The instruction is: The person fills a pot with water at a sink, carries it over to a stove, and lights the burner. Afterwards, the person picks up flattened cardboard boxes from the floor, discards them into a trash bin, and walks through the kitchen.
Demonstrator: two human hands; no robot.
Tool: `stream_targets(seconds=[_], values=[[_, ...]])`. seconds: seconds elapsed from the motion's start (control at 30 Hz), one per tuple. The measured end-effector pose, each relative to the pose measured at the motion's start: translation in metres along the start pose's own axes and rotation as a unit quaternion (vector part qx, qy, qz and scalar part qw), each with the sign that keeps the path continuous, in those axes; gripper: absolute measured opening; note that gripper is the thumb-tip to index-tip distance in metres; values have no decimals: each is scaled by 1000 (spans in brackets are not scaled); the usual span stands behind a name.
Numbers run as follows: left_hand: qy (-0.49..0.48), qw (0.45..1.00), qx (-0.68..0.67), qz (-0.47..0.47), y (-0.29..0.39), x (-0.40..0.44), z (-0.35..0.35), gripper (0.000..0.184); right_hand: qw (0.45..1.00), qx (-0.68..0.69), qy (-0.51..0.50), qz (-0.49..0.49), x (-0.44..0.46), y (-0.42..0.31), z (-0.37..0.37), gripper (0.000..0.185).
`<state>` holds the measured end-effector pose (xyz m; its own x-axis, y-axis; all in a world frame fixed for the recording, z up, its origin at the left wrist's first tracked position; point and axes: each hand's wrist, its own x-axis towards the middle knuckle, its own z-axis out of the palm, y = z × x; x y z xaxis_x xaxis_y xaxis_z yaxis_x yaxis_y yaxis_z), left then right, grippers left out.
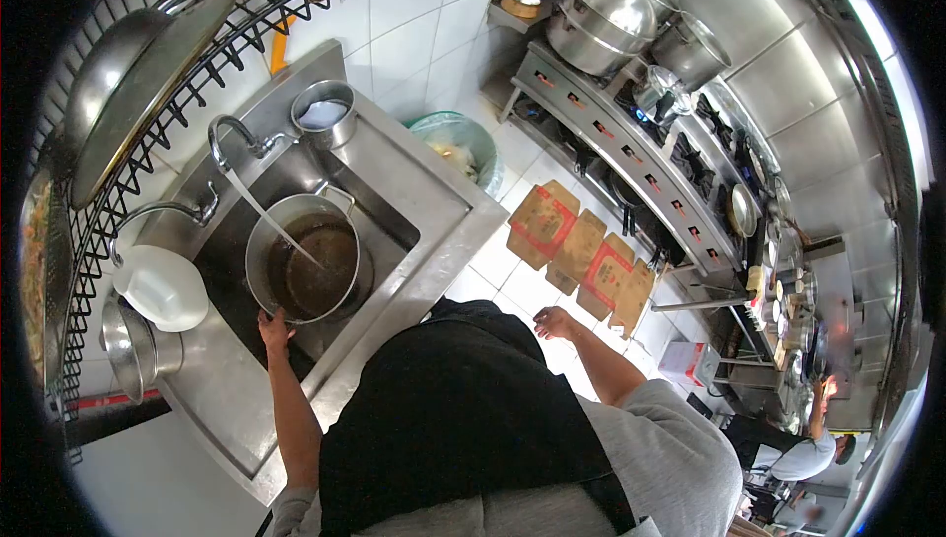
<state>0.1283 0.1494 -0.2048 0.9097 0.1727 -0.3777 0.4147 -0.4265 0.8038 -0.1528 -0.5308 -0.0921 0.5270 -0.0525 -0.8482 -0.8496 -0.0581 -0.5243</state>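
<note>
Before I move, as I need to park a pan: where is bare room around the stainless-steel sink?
Left steel counter: bare in front of the white plastic container. Right steel counter: bare between the dark rectangular basin and the green-lined bin. Crowded: the basin, mostly filled by the large silver pot.

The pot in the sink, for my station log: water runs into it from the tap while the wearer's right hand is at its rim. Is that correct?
Not quite: the head view shows the left hand at the rim of the pot, not the right. Water does run in from the tap.
</note>
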Motion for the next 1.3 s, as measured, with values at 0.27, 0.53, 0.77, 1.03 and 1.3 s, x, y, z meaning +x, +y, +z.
stream_targets(seconds=[0.27, 0.53, 0.77, 1.03, 1.3], values=[[2, 1000, 6, 8, -1, -2, 0, 61, 999, -4, 33, 8, -3, -3, 4, 17], [2, 1000, 9, 19, -6, 2, -1, 66, 999, -36, 25, 19, -4, -7, 8, 25], [28, 999, -10, 45, 10, -7, 2, 67, 997, -64, 46, 16, -9, -9, 14, 23], [11, 998, -14, 54, 13, -13, -1, 68, 999, 17, 47, 22, -13, -10, 18, 12], [-10, 997, -62, -37, 34, -21, -3, 69, 998, -55, 30, 22, -6, 0, 13, 28]])
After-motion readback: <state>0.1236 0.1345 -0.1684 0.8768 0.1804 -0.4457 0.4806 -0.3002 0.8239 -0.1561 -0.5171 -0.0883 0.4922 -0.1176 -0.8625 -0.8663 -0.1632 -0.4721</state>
